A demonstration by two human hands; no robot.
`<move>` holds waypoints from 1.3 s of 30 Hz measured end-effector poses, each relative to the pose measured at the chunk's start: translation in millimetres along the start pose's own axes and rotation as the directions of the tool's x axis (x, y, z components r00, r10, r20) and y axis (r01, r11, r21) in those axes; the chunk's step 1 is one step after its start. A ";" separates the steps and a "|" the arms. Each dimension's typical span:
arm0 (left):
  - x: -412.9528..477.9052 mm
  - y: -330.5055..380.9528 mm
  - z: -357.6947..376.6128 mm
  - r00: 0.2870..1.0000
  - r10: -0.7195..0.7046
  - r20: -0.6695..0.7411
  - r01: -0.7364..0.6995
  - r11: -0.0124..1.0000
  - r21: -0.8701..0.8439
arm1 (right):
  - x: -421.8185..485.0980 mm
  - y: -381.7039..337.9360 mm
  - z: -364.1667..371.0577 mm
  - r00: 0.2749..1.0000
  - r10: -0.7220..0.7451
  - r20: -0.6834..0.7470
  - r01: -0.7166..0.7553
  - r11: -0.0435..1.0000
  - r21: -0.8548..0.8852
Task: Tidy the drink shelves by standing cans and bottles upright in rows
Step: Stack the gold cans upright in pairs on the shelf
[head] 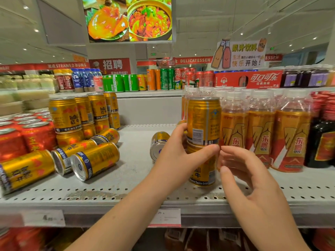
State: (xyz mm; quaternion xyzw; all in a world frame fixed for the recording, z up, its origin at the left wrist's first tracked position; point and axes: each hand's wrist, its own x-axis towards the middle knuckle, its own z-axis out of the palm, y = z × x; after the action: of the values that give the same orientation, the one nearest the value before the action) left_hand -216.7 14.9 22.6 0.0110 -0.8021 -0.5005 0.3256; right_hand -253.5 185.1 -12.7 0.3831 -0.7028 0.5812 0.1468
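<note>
The left hand [181, 153] curls round the stacked gold cans [203, 120] standing on the shelf [130, 180], bottles [261, 134] just beside at their three o'clock, the right hand [253, 180] loose-fingered and empty at five o'clock.

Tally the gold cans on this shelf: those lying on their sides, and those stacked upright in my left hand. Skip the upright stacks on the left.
Lying gold cans: 5
Stacked gold cans: 2
Total: 7
Gold sliver behind the stack: too hidden to count.
</note>
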 end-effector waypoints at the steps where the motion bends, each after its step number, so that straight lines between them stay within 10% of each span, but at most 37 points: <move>1: 0.9 0.9 3.8 1.000 0.000 0.003 0.000 1.000 -0.004 | -1.4 -0.1 -1.7 1.000 0.002 -0.005 -0.002 1.000 0.000; 9: -1.7 12.4 13.2 0.999 0.006 0.052 -0.009 0.999 0.054 | -13.3 -3.9 -10.8 0.996 -0.064 -0.055 0.064 0.998 -0.003; 16: 13.8 -1.1 -79.8 0.959 0.052 -0.280 0.071 0.909 0.410 | -4.2 -33.0 20.6 0.962 -0.259 0.087 0.266 0.960 -0.089; 23: 49.5 -55.5 -83.9 0.958 -0.283 0.040 0.236 0.861 0.451 | 33.7 -38.8 85.6 0.948 -0.231 0.221 0.263 0.956 -0.131; 33: 29.1 -42.9 -100.4 0.968 -0.210 0.135 0.121 0.868 0.481 | 114.7 -50.0 149.1 0.997 0.077 -0.011 -0.076 0.932 -0.355; 39: 14.9 -31.6 -121.9 0.977 -0.148 0.155 -0.039 0.585 0.810 | 148.6 -37.6 158.1 0.886 0.462 -0.028 -0.330 0.587 -0.739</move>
State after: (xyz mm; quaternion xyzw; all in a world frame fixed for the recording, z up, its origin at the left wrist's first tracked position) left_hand -173.1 -103.0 39.6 0.1308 -0.9699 -0.0894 0.1847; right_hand -287.6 -17.6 66.2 0.1734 -0.9510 0.2383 0.0933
